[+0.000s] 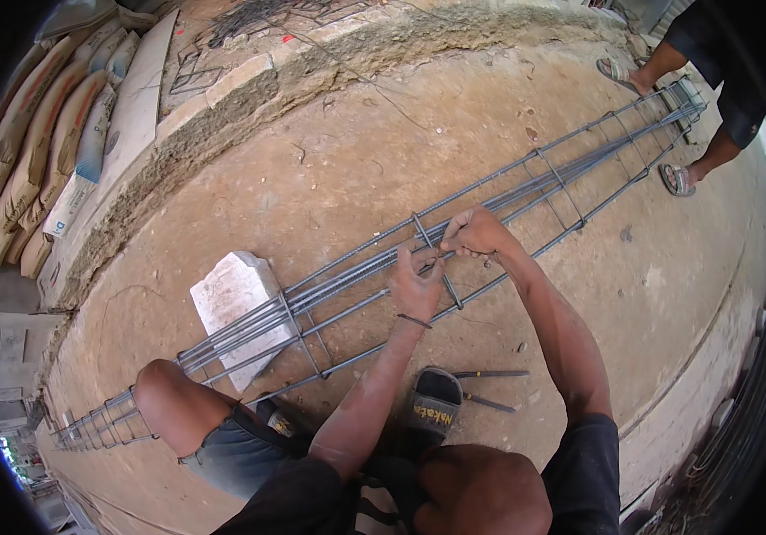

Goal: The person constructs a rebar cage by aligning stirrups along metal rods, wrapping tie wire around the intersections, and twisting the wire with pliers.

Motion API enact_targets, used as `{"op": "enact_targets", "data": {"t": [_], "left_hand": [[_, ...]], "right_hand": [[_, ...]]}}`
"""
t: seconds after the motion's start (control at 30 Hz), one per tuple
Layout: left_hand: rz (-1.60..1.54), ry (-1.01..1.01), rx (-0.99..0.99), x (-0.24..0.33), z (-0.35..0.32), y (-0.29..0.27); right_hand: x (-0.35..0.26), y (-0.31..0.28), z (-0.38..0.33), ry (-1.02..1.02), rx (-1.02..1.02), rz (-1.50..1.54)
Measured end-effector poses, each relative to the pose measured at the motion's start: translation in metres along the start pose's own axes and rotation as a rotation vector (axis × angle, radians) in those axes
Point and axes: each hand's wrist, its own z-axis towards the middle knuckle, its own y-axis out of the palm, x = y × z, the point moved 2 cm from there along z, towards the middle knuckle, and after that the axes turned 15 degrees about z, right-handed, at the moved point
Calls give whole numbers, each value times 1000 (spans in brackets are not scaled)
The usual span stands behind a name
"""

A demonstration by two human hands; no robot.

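A long rebar cage [564, 183] of grey steel bars and square stirrups runs diagonally from the lower left to the upper right. Several loose-looking rods lie bunched inside it. Both hands meet at a stirrup near its middle. My left hand [417, 283] has its fingers curled closed at the bars. Just to the right, my right hand [477, 234] is pinched closed against the same stirrup. What lies between the fingertips is too small to make out. A white block [238, 299] sits beneath the cage on the left.
Beside my sandal [436, 399] lie two dark handles [493, 374] with yellow bands. Another person's sandaled foot [679, 178] stands by the cage's far end. Filled sacks [53, 134] are stacked at upper left, behind a rough concrete ledge [222, 111]. Dark rods [726, 437] lie at lower right.
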Motion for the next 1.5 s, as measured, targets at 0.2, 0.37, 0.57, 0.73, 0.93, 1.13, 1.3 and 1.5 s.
{"op": "enact_targets", "data": {"t": [0.2,0.37,0.57,0.73,0.93,1.13,1.3,1.5], "left_hand": [[140,121,77,-3,-2,0],[200,376,73,-9,2,2],[89,256,-155,-17,13,-5],[66,294,-227,-14,12,-17],[-14,255,-139,-17,7,-19],[-238,106,-112,11,101,-110],[50,534,80,117,236,-245],[445,481,-356,169,184,-379]], "right_hand": [[5,-1,-12,-104,123,-353],[21,20,-41,-389,177,-641],[19,40,-61,-45,-125,80],[9,35,-60,65,-130,436],[-4,-25,-43,21,175,142],[-125,5,-159,-612,259,152],[-216,135,-252,-529,-554,-732],[-176,104,-248,-36,-278,-694]]}}
